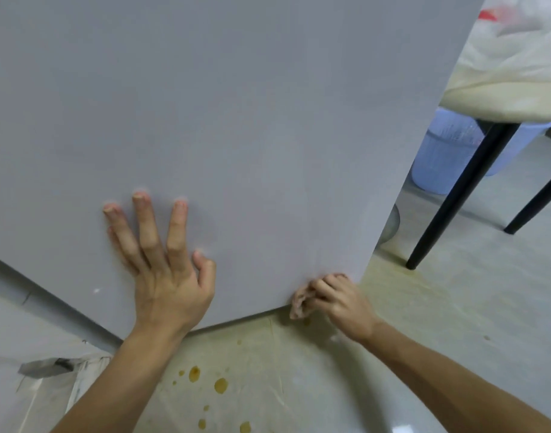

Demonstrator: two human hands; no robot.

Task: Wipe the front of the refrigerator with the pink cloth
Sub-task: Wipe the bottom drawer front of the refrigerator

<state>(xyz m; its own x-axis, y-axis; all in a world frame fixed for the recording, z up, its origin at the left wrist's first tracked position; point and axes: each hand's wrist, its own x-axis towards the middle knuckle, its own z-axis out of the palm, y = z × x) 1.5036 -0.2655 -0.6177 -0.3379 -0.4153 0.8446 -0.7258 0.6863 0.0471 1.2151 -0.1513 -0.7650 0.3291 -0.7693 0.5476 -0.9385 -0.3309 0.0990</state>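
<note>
While the right hand (340, 304) bunches the pink cloth (299, 303) in its curled fingers, it presses the cloth against the lower right corner of the refrigerator front (236, 120), where the door's bottom edge meets its side edge. Only a crumpled bit of cloth shows, poking out to the left of the knuckles. Well apart to the left, the left hand (165, 264) lies flat on the grey door with its fingers spread wide and straight, thumb bent, holding nothing. Below the hands, the pale floor (455, 276) carries several yellow-brown spots (221, 385) between the two forearms. Beyond the right hand and to its right, a blue bucket (443, 157) stands on the floor under a table (502, 101) with black legs (461, 195). The table's edge hides the bucket's mouth, so what is inside cannot be told. On the table, farther up from the right hand, sits a whitish plastic bag (511, 48) with a red patch showing; its contents are too blurred to make out.
</note>
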